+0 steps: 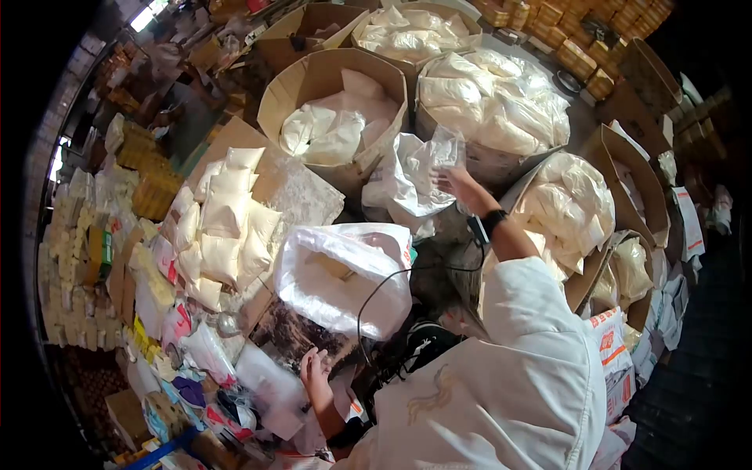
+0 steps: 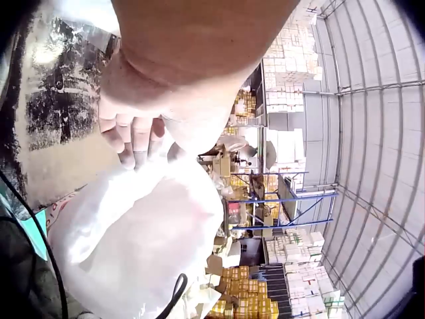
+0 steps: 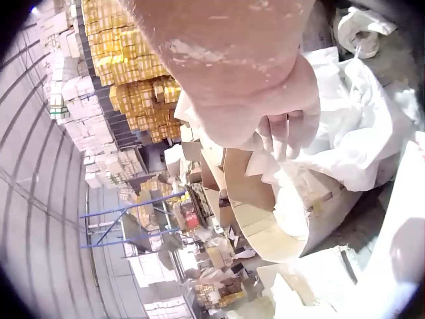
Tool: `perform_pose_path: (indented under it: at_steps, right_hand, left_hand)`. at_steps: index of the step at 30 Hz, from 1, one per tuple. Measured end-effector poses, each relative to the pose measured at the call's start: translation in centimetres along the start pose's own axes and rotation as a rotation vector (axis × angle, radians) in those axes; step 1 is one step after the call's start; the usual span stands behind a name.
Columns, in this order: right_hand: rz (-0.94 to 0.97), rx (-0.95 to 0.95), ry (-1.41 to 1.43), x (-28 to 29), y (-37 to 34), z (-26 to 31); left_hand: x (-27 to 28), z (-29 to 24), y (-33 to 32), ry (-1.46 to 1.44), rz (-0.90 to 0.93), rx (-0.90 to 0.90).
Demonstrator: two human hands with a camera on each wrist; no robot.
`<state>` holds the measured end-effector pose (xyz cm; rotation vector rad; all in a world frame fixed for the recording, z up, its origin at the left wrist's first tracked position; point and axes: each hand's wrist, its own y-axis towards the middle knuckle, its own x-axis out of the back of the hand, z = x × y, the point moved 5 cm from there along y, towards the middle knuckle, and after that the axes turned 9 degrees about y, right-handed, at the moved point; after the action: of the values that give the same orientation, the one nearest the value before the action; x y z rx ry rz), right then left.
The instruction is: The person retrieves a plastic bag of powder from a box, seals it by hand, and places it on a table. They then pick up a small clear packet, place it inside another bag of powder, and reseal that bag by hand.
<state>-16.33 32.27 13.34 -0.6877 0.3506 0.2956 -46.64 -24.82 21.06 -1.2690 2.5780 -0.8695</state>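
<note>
In the head view my right hand (image 1: pixel 453 182) reaches out over a white plastic sack (image 1: pixel 399 184) that stands between the large boxes. Its bent fingers hold a crumpled clear plastic bag (image 1: pixel 448 147); the right wrist view shows the fingers (image 3: pixel 282 133) from behind, and the thumb's hold is hidden. Near my body, the left hand (image 1: pixel 316 376) is empty, with fingers loosely bent. It hovers by a dark, powder-dusted surface (image 1: pixel 294 333), just in front of an open bag with a white plastic liner (image 1: pixel 345 305). The left wrist view has that white liner (image 2: pixel 146 232) just beyond the fingertips.
Filled cream-coloured pouches (image 1: pixel 227 227) are piled at the left. Large cardboard boxes (image 1: pixel 270 102) with bagged white powder (image 1: pixel 493 98) ring the far side and right. A black cable (image 1: pixel 392 274) runs from the right wrist across the liner. Plastic packaging (image 1: pixel 207 356) clutters the lower left.
</note>
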Motion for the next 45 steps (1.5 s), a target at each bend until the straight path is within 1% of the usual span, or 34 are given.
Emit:
perform_pose_path:
  at_steps: [1,4,7,8,9,10,12,14,15,16,17,18,20,22,24,26,28,29,30,31,32,33,34,35,36,38,40,42,43,44,45]
  right_hand:
    - [-0.045,-0.016,-0.022,0.6,-2.2,-0.8]
    - [0.025,0.119,0.100,3.3,-7.5,-3.5]
    - [0.010,0.115,0.100,4.5,-13.2,-5.7]
    - [-0.021,0.150,0.133,4.0,-16.4,-5.9]
    - [-0.011,0.193,0.133,4.0,-18.7,-6.6]
    - [-0.006,0.229,0.134,3.9,-20.9,-7.5]
    - [-0.038,0.261,0.124,1.4,-26.4,-8.3]
    - [-0.048,0.268,0.110,0.2,-30.5,-10.7]
    - [-0.043,0.321,0.098,-0.2,-32.0,-11.9]
    - [-0.045,0.354,0.078,-1.0,-34.1,-13.2]
    - [-0.019,0.337,0.065,-1.4,-35.5,-14.6]
    - [0.000,0.328,0.063,-1.6,-36.9,-16.0]
    - [-0.064,0.294,-0.063,-3.4,-40.9,-18.1]
    - [-0.075,0.203,-0.133,-3.5,-43.2,-21.0]
    - [-0.116,0.141,-0.137,-3.6,-45.9,-23.4]
    - [-0.174,0.065,-0.403,-2.3,-47.2,-25.3]
    - [-0.154,-0.001,-0.404,-1.7,-49.0,-26.4]
    - [-0.121,-0.019,-0.395,-1.0,-49.7,-26.7]
    - [-0.042,0.053,-0.362,0.6,-49.6,-27.2]
    - [-0.050,-0.085,-0.263,7.9,-44.7,-30.5]
    - [-0.123,-0.118,-0.400,8.2,-45.4,-29.9]
    - [-0.010,-0.016,-0.551,9.5,-45.5,-30.0]
    - [-0.037,0.051,-0.517,12.1,-43.3,-30.5]
    - [-0.063,0.120,-0.484,14.7,-41.2,-31.1]
    - [-0.261,-0.036,-0.410,12.0,-44.1,-29.6]
    - [-0.256,-0.126,-0.350,10.0,-44.4,-29.4]
    - [-0.181,-0.140,-0.374,12.0,-42.1,-31.0]
    - [-0.147,-0.232,-0.429,11.5,-40.9,-31.2]
    - [-0.138,-0.259,-0.441,11.4,-40.3,-31.6]
    - [-0.136,-0.287,-0.447,10.7,-40.3,-32.1]
    - [-0.180,-0.301,-0.475,9.7,-40.4,-32.0]
  left_hand:
    - [0.0,-0.2,0.0,-0.009,0.018,-0.023]
    - [0.4,-0.4,-0.1,0.007,0.026,-0.027]
    - [1.9,1.0,1.0,0.000,0.111,-0.051]
    - [2.4,1.3,1.3,0.004,0.143,-0.060]
    - [3.0,1.7,1.3,-0.008,0.185,-0.099]
    - [3.5,1.8,1.2,-0.028,0.215,-0.093]
    - [4.9,2.4,1.3,-0.002,0.267,-0.151]
    - [7.1,3.6,1.3,0.061,0.303,-0.187]
    - [8.2,4.1,1.2,0.078,0.326,-0.200]
    - [9.1,4.2,0.2,0.018,0.319,-0.173]
    - [10.8,6.4,1.1,0.016,0.332,-0.173]
    - [12.3,6.7,0.8,0.069,0.355,-0.187]
    - [14.7,7.2,0.1,0.116,0.306,-0.165]
    - [17.2,10.2,1.9,0.004,0.310,-0.080]
    - [18.7,11.1,2.1,-0.044,0.298,-0.023]
    - [19.7,11.4,2.0,-0.104,0.280,-0.038]
    - [20.5,12.1,2.9,-0.076,0.339,-0.073]
    - [20.5,11.9,2.5,-0.013,0.323,-0.082]
    - [20.1,10.5,1.2,0.205,0.221,-0.105]
    - [20.9,11.9,2.2,0.140,0.196,-0.063]
    - [21.8,11.8,1.8,0.137,0.253,-0.137]
    - [22.5,11.2,0.5,0.137,0.167,-0.119]
    - [23.7,12.7,1.2,0.051,0.125,-0.046]
    - [24.8,12.6,0.0,0.042,0.049,-0.054]
    - [26.8,14.1,-0.2,0.039,-0.037,-0.020]
    - [31.0,19.1,0.0,0.029,-0.175,0.050]
    - [33.3,22.2,-1.6,0.036,-0.295,0.124]
    - [36.0,26.0,-3.1,0.043,-0.437,0.223]
    - [37.6,29.8,-2.5,-0.039,-0.446,0.336]
    - [38.0,31.1,-3.1,-0.142,-0.442,0.397]
    - [38.4,32.4,-3.7,-0.245,-0.435,0.455]
